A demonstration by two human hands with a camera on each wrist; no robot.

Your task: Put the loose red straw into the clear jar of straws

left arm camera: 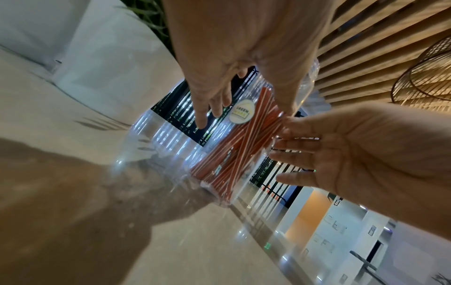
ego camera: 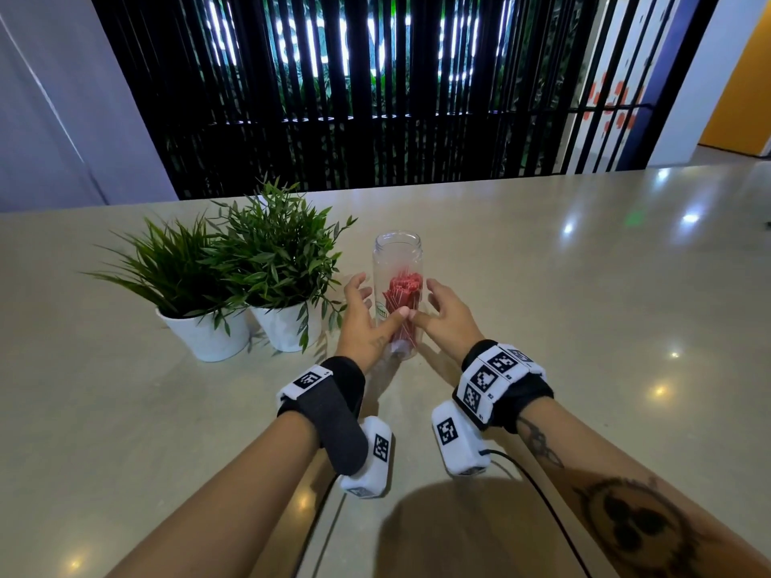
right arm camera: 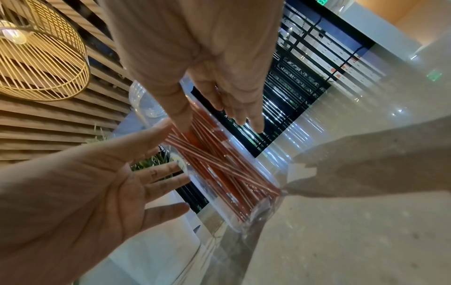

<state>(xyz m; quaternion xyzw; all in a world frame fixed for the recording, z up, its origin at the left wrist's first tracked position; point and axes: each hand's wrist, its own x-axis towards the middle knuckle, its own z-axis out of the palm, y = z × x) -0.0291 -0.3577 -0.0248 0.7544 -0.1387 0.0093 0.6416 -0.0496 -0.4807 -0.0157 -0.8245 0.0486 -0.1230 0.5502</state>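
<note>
A clear jar (ego camera: 396, 252) stands upright on the pale table (ego camera: 584, 306), its mouth uncovered, with a bundle of red straws (ego camera: 402, 300) inside. My left hand (ego camera: 362, 310) is at the jar's left side and my right hand (ego camera: 444, 308) at its right, both with fingers spread and straight. The two thumbs meet in front of the jar. In the left wrist view the straws (left arm camera: 244, 146) cross inside the jar (left arm camera: 171, 150) between my left hand (left arm camera: 244, 63) and right hand (left arm camera: 354, 154). I see no straw outside the jar.
Two leafy plants in white pots (ego camera: 208, 335) (ego camera: 288, 327) stand just left of the jar, close to my left hand. A black slatted screen (ego camera: 375, 98) runs behind the table's far edge. Bare tabletop extends to the right and toward me.
</note>
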